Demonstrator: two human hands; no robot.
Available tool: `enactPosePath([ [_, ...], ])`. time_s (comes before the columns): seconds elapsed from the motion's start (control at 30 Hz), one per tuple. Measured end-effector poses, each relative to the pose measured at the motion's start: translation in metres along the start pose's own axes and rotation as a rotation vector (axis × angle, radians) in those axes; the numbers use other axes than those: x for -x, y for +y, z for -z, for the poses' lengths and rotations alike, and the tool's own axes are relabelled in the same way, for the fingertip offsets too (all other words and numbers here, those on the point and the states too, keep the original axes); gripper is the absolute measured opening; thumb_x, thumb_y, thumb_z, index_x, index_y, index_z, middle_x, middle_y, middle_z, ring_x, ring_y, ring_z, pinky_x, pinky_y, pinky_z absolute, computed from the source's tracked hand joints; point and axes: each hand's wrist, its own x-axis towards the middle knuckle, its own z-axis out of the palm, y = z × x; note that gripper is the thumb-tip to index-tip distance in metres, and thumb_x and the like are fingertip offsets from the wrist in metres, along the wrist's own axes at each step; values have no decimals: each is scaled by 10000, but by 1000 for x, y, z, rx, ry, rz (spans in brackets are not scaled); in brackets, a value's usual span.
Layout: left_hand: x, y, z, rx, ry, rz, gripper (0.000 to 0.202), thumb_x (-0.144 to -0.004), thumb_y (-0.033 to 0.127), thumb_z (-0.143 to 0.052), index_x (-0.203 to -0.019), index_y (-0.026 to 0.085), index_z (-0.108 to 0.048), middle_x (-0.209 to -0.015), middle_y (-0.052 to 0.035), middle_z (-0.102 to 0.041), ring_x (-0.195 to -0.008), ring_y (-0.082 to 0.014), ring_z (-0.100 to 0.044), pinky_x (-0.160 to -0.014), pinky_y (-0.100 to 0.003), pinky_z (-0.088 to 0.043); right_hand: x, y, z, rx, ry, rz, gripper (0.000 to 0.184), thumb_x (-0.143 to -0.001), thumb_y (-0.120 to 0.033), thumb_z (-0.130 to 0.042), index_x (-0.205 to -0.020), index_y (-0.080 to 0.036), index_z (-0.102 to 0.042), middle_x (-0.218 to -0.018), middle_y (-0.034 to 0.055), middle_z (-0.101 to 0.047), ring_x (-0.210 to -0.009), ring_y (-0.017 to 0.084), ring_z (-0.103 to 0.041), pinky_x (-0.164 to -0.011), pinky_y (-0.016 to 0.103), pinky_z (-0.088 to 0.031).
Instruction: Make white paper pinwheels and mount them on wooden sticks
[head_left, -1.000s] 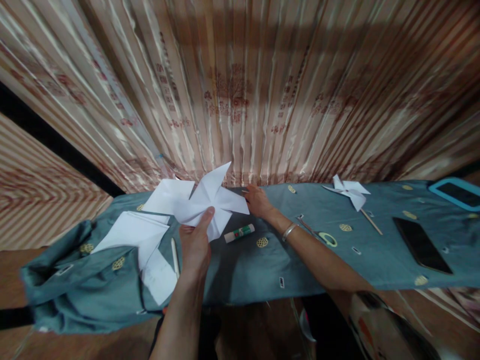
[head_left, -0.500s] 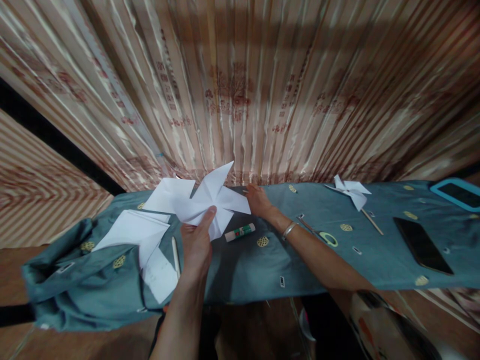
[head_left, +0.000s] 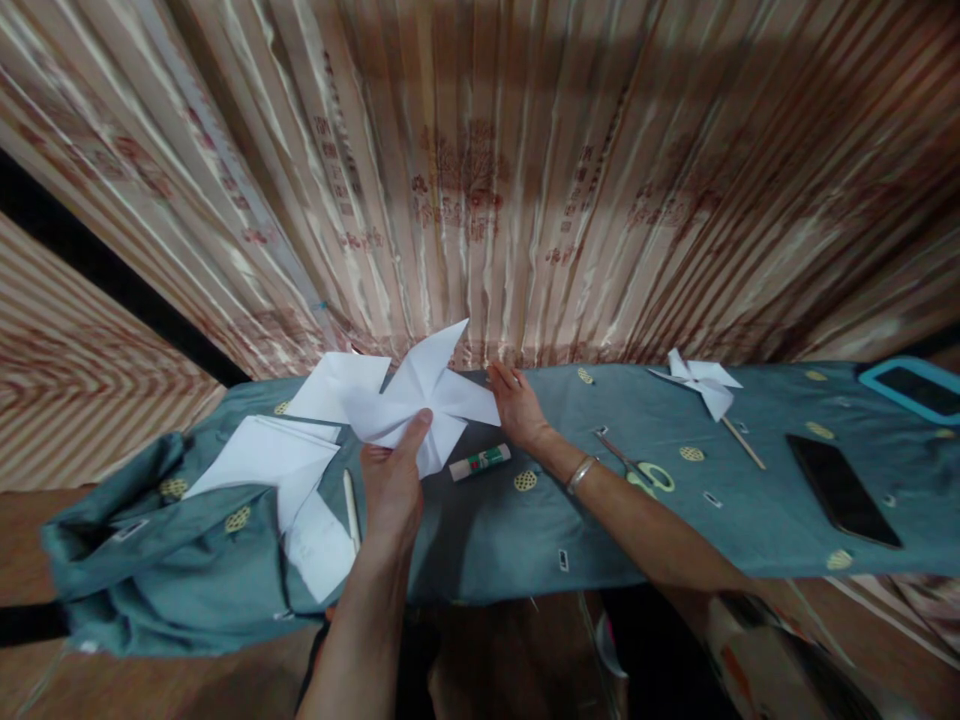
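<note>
pinwheel (head_left: 435,392) near green-labelled glue stick (head_left: 480,463)

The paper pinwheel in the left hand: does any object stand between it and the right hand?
Nothing visible does. The right hand is close beside the paper pinwheel; whether they touch is unclear. The glue stick lies lower in the picture, out of the way.

Pinwheel: A white folded-paper pinwheel (head_left: 433,392) sits in the left hand (head_left: 394,485) over blue-green cloth (head_left: 502,550), the right hand (head_left: 519,408) at its right, a cylindrical white-and-green glue stick (head_left: 480,463) nearer the wearer.
Cloth, left: White paper sheets (head_left: 251,460) lie left of a slim white stick (head_left: 351,512).
Cloth, right: Green-handled metal scissors (head_left: 632,463), stick-mounted white paper pinwheel (head_left: 703,384), rectangular black phone (head_left: 841,490).
Behind: A pleated beige curtain (head_left: 480,270) hangs.
</note>
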Motion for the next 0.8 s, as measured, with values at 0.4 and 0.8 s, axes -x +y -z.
enactPosePath([
  [0.4,-6,-3,4,-9,0,13,391,-603,282,-822,-966,175,-725,-1024,-63,-759,-1100,-275,-660,-952,-366,-531,19,23,-20,-710,307,-443,134,-824,-196,-573,-721,-205,-658,-1194,114,-675,-1159,246,-605,-1037,441,-436],
  [0.8,-3,-25,-4,46,-132,-61,302,-628,258,-820,-898,151,-739,-876,-68,-764,-906,-232,-712,-864,-356,-559,153,17,26,-302,77,-181,215,-922,-171,-442,-918,-137,-653,-1248,214,-635,-1100,282,-652,-939,439,-536],
])
